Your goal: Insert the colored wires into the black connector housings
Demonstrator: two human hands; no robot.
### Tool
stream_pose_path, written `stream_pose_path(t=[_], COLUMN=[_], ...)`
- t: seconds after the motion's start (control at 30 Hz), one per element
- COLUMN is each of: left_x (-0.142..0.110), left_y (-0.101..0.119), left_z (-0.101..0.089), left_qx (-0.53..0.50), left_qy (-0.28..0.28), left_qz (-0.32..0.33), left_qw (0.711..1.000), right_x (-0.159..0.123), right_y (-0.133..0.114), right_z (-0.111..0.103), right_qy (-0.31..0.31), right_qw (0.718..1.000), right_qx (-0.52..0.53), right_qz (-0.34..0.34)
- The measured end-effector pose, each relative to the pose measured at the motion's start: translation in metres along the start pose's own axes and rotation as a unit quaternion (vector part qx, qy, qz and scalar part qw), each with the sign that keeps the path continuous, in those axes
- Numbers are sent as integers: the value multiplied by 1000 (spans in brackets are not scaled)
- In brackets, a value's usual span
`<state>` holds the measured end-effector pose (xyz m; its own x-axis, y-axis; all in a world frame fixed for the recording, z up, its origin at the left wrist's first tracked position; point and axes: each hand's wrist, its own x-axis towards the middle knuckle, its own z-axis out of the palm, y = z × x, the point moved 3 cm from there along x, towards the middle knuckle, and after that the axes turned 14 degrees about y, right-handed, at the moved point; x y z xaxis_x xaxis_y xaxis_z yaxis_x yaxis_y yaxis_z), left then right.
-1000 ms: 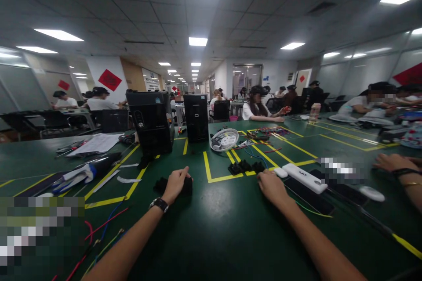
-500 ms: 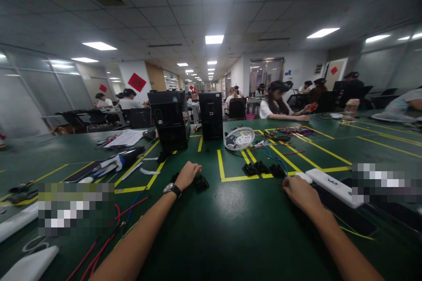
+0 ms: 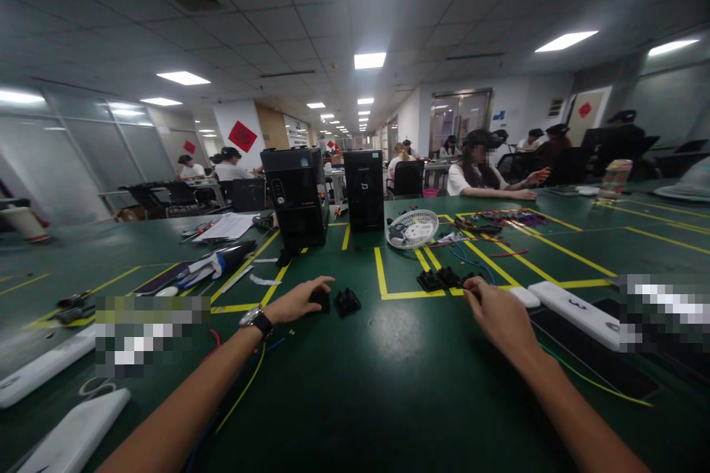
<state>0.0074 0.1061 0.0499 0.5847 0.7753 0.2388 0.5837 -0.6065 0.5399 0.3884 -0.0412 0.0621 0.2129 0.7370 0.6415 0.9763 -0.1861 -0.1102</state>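
The lone black part (image 3: 347, 301) sits on the green bench (image 3: 388, 399), nearer you than the white basket (image 3: 426, 220) and to its left. Your left hand (image 3: 302, 299) is just beside that part, farther left of the basket, with thumb and fingers spread and nothing visible between them. Your right hand (image 3: 496, 310), nearer you than the basket and to its right, has its fingertips drawn close together beside the group of black parts (image 3: 438, 278); you cannot tell here whether they pinch one.

The step in hand looks like handling these small black parts, singling one out with your right fingertips. From here, a clean pick would call for a narrow pinch on one piece without dragging its neighbours; the lone part would need your left hand to shift slightly and close.

Farther out, blue wires (image 3: 466, 262) lie right of the basket, two black towers (image 3: 364, 192) stand to its left, and a co-worker (image 3: 471, 181) sits beyond it, to the right.
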Motion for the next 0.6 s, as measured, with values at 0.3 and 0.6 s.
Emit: stream_pose_path(t=[0.3,0.6], left_x=[9,26], left_y=[29,-1], left_z=[26,24], left_qx=[33,128], left_qy=[1,67], left_qz=[12,6], left_qw=[999,990], right_x=[-4,-5], right_y=[-6,-7], right_z=[10,11], right_qy=[-31,29], right_qw=[997,985], right_qx=[68,163], right_qz=[5,50])
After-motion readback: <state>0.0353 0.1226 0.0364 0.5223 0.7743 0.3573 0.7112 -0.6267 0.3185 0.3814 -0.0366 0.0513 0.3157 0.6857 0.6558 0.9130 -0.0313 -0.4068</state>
